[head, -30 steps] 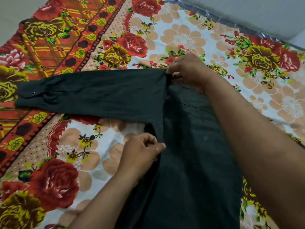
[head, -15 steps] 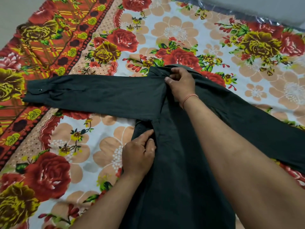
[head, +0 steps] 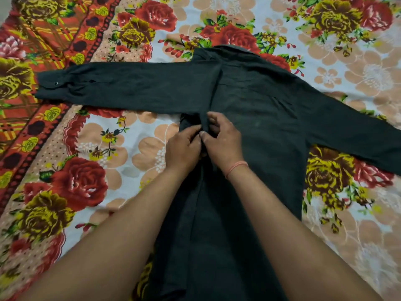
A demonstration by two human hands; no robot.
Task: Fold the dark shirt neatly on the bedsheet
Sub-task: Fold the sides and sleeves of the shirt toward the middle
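Dark, near-black cloth fills the lower middle of the view, where the body of the dark shirt (head: 256, 131) is laid flat on the bedsheet (head: 134, 153) and runs up between two bare forearms. Just beyond the wrists, the left hand (head: 183, 148) and the right hand (head: 222, 141) are brought together, thumbs touching, at the left side of the shirt below the armpit. A small ridge of fabric is pinched there by both: the left hand's fingers are curled shut on the fold, and the right hand's fingers are bent over it from the other side. A thin pink thread (head: 236, 167) is worn around the right wrist. Farther out, the left sleeve (head: 130, 88) is stretched straight to the left, its buttoned cuff (head: 51, 85) resting on the red and yellow patterned border of the bedsheet. The right sleeve (head: 355, 135) is spread to the right and cut off by the picture's edge. At the far end the collar (head: 234, 49) is seen lying against large red roses printed on the sheet.
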